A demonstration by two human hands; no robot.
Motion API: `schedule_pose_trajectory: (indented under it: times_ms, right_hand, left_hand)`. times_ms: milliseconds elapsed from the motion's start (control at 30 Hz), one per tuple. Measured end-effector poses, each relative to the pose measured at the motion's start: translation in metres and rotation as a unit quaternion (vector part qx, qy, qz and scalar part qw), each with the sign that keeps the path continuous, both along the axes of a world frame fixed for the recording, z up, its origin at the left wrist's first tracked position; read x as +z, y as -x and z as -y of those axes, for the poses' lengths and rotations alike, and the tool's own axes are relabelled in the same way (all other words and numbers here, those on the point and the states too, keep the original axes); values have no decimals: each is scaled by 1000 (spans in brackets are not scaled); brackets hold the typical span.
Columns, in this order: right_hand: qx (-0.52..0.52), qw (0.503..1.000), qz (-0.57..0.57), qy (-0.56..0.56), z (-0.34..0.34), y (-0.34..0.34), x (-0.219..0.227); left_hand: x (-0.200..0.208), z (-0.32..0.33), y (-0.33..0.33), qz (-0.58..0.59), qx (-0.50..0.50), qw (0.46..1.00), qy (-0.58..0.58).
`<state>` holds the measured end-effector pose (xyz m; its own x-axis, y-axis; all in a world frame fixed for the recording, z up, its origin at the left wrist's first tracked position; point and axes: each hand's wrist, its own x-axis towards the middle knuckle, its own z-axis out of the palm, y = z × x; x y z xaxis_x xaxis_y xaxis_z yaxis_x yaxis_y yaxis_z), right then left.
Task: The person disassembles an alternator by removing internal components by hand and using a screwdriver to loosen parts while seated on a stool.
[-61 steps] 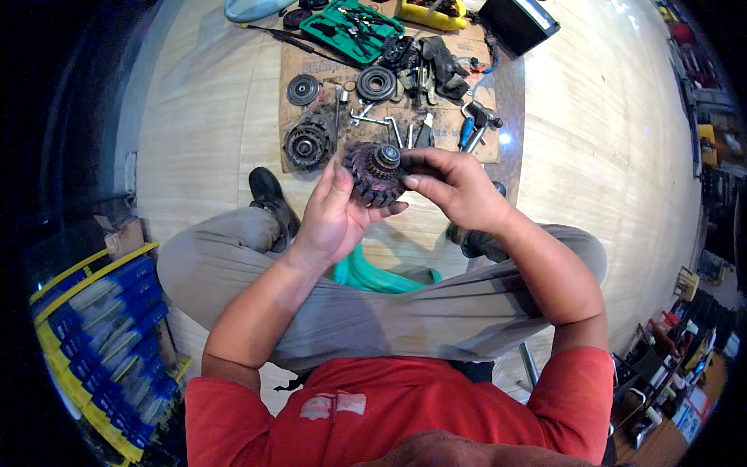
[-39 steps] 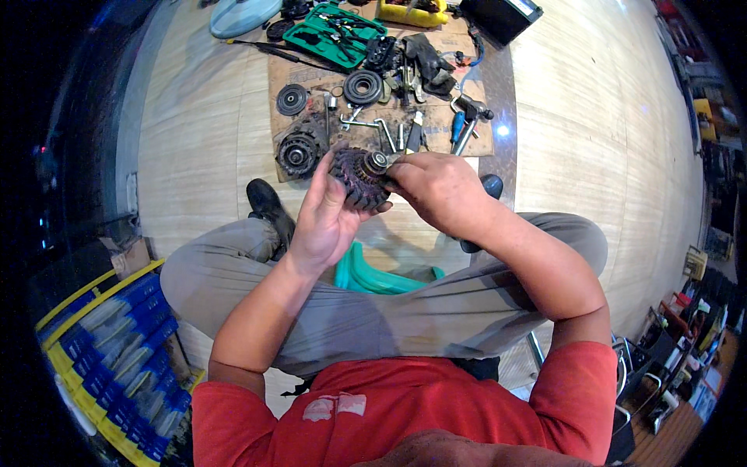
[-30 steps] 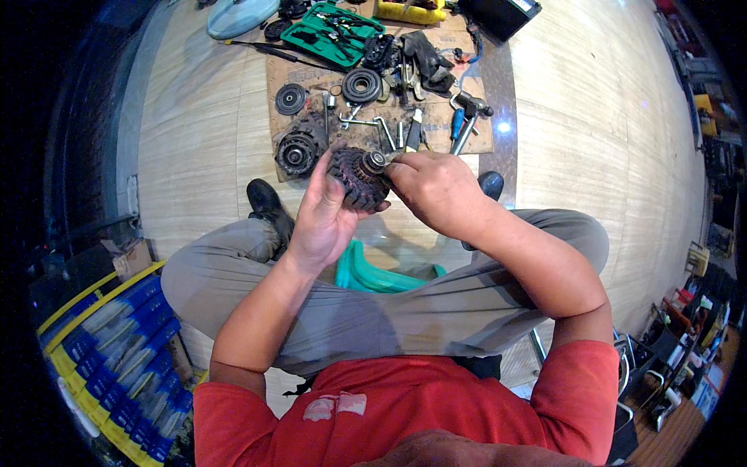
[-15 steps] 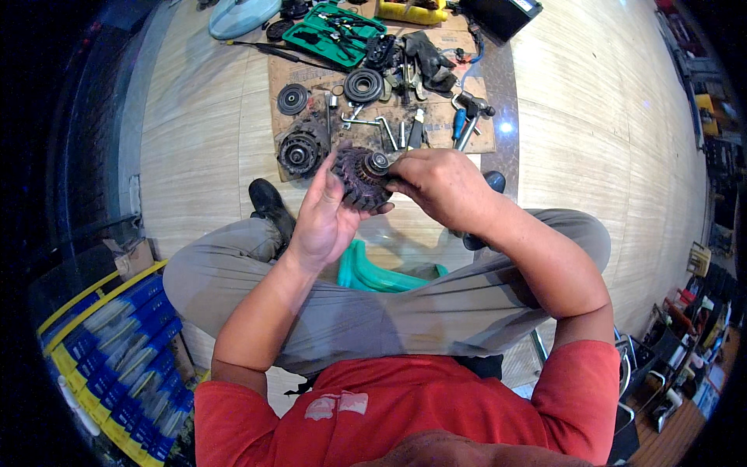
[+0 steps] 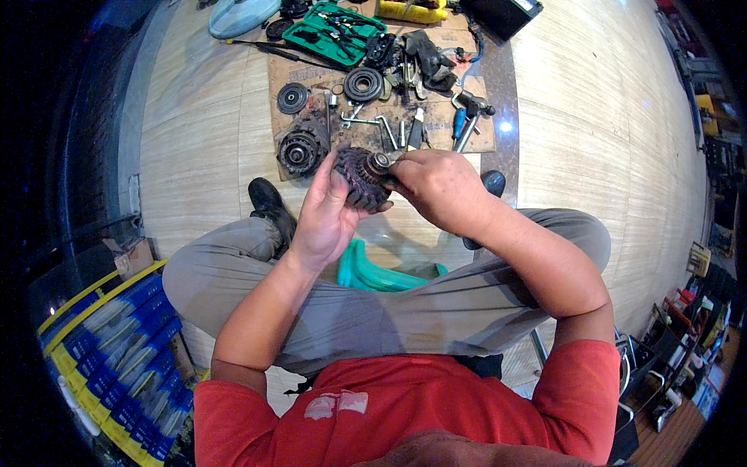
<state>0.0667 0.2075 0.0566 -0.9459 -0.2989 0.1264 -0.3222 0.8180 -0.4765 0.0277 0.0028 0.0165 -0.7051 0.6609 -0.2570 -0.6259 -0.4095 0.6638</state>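
Above my lap, my left hand (image 5: 327, 214) cradles a dark, dirty alternator rotor (image 5: 362, 180), its thumb and fingers wrapped round the toothed body. A shiny round bearing (image 5: 381, 160) sits on the rotor's upper end. From the right, my right hand (image 5: 437, 185) reaches in with bent fingers closed against the rotor's side, just by the bearing. Something small and pale shows at those fingertips, but what they pinch is mostly hidden. Left of the rotor, on the cardboard, lies a round alternator housing (image 5: 299, 153) with a central shaft.
Stained cardboard (image 5: 299, 75) carries pulleys (image 5: 363, 84), a hammer (image 5: 475, 104), a blue-handled screwdriver (image 5: 459, 123), a utility knife (image 5: 417, 128), dark gloves (image 5: 428, 62) and a green tool case (image 5: 334, 35). A green plastic stool (image 5: 381, 272) stands between my legs. Blue-and-yellow racks (image 5: 117, 366) stand at lower left.
The rotor has turned and tilted slightly in my left hand, its bearing end shifting a little to the right. My right hand has moved slightly with it, staying against its side.
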Motion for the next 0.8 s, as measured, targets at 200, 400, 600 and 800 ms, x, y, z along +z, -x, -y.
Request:
schedule_pose_trajectory:
  times_ms: [200, 400, 600, 800]
  right_hand:
    - [-23, 1000, -1, -6, 6, -3, -7]
    - [-19, 999, 28, 42, 4, 0, -6]
    - [2, 989, 22, 148, 5, 1, 3]
    - [12, 994, 40, 97, 5, 0, 3]
  left_hand:
    - [-1, -3, -1, 19, 21, 1000, -8]
    - [0, 0, 0, 51, 13, 998, -19]
    - [1, 4, 4, 80, 12, 996, -41]
    - [2, 2, 2, 42, 18, 999, -13]
